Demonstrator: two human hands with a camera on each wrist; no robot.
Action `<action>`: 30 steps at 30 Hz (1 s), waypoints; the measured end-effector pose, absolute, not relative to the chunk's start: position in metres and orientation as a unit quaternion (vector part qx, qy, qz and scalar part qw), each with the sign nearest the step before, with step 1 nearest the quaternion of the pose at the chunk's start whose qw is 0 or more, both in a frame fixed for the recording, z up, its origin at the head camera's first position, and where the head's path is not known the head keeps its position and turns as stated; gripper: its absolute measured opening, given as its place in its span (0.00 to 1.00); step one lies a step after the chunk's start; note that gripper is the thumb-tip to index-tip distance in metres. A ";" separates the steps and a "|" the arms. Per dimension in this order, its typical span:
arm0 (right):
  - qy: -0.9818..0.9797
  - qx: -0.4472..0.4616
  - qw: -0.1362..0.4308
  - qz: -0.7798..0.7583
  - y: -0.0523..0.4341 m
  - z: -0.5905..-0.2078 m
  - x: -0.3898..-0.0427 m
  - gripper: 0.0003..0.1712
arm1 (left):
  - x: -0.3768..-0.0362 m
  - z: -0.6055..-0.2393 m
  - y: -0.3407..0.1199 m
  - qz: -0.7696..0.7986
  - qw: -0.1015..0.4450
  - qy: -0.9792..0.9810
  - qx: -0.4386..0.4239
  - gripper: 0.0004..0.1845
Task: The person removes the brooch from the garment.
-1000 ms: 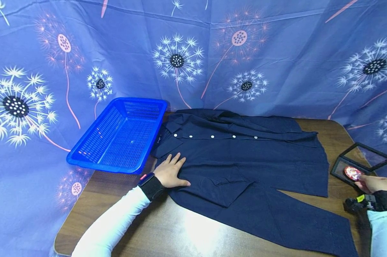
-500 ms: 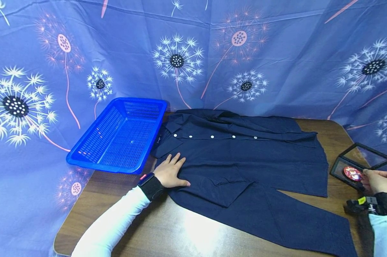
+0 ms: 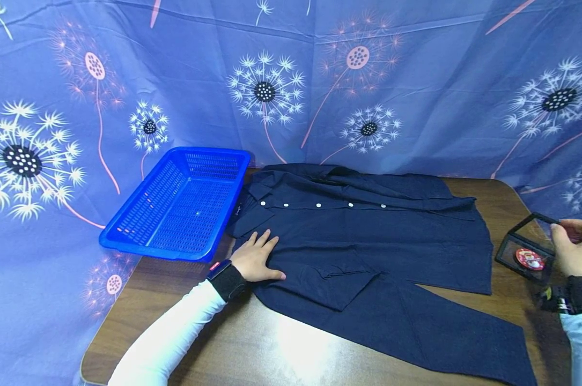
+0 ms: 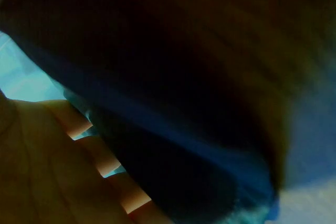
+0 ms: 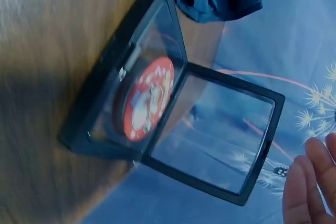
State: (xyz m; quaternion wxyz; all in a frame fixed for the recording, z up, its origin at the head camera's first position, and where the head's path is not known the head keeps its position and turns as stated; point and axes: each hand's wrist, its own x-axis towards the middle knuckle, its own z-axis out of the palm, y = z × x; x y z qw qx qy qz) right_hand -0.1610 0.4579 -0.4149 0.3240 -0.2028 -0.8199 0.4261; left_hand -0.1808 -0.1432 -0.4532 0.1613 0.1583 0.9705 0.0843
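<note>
A dark navy button-up shirt lies spread on the table with a row of white buttons. My left hand rests on it near the collar, fingers spread. In the dim left wrist view, the fingers meet dark cloth. At the right, a black-framed display case with clear panes stands with its lid swung up. Inside sits a round red badge with a printed picture. My right hand is at the lid's outer edge; the right wrist view shows its fingers slightly apart from the frame, the thumb out of sight.
A blue plastic basket stands at the table's left, beside the shirt collar. Behind hangs a blue curtain with dandelion prints. The wooden table has a rounded right rear corner, close to the display case.
My right hand has left the badge and moved up to the case's lid. The badge stays in the case. My left hand has not moved.
</note>
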 end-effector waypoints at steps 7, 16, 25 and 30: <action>-0.900 -0.215 0.263 0.275 0.461 -0.413 -0.168 0.26 | -0.181 -0.455 -0.144 0.087 0.156 0.971 0.161 0.56; -0.926 -0.232 0.226 0.194 0.465 -0.418 -0.175 0.24 | -0.181 -0.453 -0.145 0.092 0.154 0.970 0.163 0.55; -0.927 -0.221 0.240 0.184 0.473 -0.420 -0.182 0.21 | -0.181 -0.454 -0.145 0.090 0.156 0.970 0.162 0.55; -0.925 -0.217 0.248 0.192 0.477 -0.420 -0.184 0.20 | -0.181 -0.455 -0.145 0.087 0.153 0.971 0.164 0.55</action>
